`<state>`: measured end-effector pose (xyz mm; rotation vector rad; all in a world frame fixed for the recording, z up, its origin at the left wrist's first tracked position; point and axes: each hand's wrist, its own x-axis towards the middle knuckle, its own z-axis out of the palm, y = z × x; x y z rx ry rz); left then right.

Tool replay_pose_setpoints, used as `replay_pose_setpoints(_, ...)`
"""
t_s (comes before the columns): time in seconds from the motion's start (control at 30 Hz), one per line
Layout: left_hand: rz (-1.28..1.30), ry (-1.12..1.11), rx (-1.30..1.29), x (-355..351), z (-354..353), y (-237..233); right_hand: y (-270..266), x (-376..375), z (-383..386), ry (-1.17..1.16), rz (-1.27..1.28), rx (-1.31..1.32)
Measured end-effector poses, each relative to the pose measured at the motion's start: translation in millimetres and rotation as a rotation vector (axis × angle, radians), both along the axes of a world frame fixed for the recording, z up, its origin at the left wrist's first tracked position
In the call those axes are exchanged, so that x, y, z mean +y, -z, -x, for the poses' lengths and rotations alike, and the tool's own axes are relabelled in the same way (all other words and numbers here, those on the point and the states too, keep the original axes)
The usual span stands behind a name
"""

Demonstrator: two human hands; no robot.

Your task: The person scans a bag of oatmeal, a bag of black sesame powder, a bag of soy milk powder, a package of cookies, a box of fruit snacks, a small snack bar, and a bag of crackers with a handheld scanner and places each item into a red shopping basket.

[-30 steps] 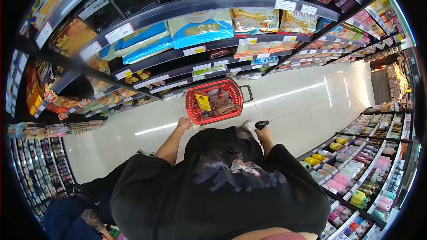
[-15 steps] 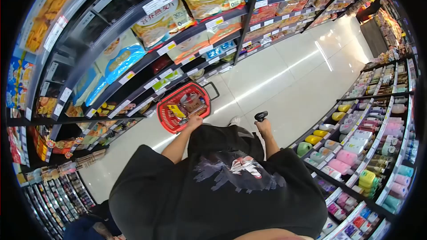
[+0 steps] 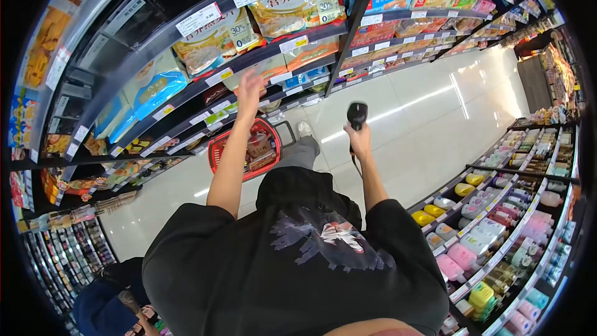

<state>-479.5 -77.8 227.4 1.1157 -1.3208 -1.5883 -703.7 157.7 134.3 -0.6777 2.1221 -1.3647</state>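
- Underfoot, the pale floor [image 3: 404, 118] is glossy and tiled, with bright streaks of reflected light.
- Dark shelving [image 3: 323, 32] with price tags runs along the left and front, carrying printed yellow-and-white bags [image 3: 297, 9] and a blue-and-white bag [image 3: 165, 90].
- On the right, shelves hold rows of bottles [image 3: 463, 255] in pink, yellow, white and green.
- At the lower left, another person [image 3: 106, 305] in dark blue is partly in view.
- The red basket [image 3: 267, 168] stands on the floor beside the front shelving, with packets [image 3: 260, 148] inside and its dark handle [image 3: 289, 134] out to the right; the left forearm passes over part of it.
- The left hand [image 3: 250, 84] is raised at the lower shelf edge, fingers extended and fairly wide, blurred; whether it touches anything, I cannot tell.
- The right hand [image 3: 359, 135] is closed around a black handheld device [image 3: 357, 114], held upright above the floor, well apart from the left hand.
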Motion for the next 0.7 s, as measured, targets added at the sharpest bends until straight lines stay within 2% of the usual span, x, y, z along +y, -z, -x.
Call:
replay_pose_setpoints(0.03,0.087,-0.014,0.054,-17,9,-1,-30,-27,8,-0.027,0.107,-0.066)
replay_pose_setpoints(0.07,0.135,-0.055,0.029,-21,21,-27,-53,-52,18,-0.065,0.172,0.027)
replay_pose_setpoints(0.1,0.216,-0.079,0.013,-34,30,-31,-82,-76,31,-0.142,0.074,-0.017)
replay_pose_setpoints(0.13,0.296,-0.104,-0.003,-49,41,-34,-82,-103,43,-0.141,0.226,0.094)
replay_pose_setpoints(0.17,0.334,-0.128,0.007,-61,49,-35,-107,-127,44,-0.115,0.355,0.084)
replay_pose_setpoints(0.2,0.329,-0.142,0.01,-68,57,-43,-106,-151,56,-0.135,0.402,-0.006)
replay_pose_setpoints(0.23,0.393,-0.18,-0.044,-72,65,-52,-124,-169,61,-0.124,0.37,0.078)
replay_pose_setpoints(0.27,0.461,-0.215,-0.1,-78,72,-59,-114,-190,74,-0.134,0.379,0.041)
replay_pose_setpoints(0.33,0.44,-0.234,-0.199,-94,83,-61,-118,-224,80,-0.083,0.46,0.233)
replay_pose_setpoints(0.4,0.372,-0.194,-0.158,-98,91,-64,-123,-245,82,-0.106,0.481,0.315)
replay_pose_setpoints(0.47,0.434,-0.237,-0.213,-111,99,-40,-128,-258,82,-0.123,0.51,0.391)
replay_pose_setpoints(0.53,0.334,-0.165,-0.263,-110,101,-47,-129,-266,83,-0.103,0.458,0.503)
replay_pose_setpoints(0.67,0.322,-0.186,-0.441,-105,107,-59,-121,-280,93,-0.12,0.442,0.366)
replay_pose_setpoints(0.7,0.415,-0.212,-0.424,-106,108,-55,-122,-281,93,-0.096,0.403,0.397)
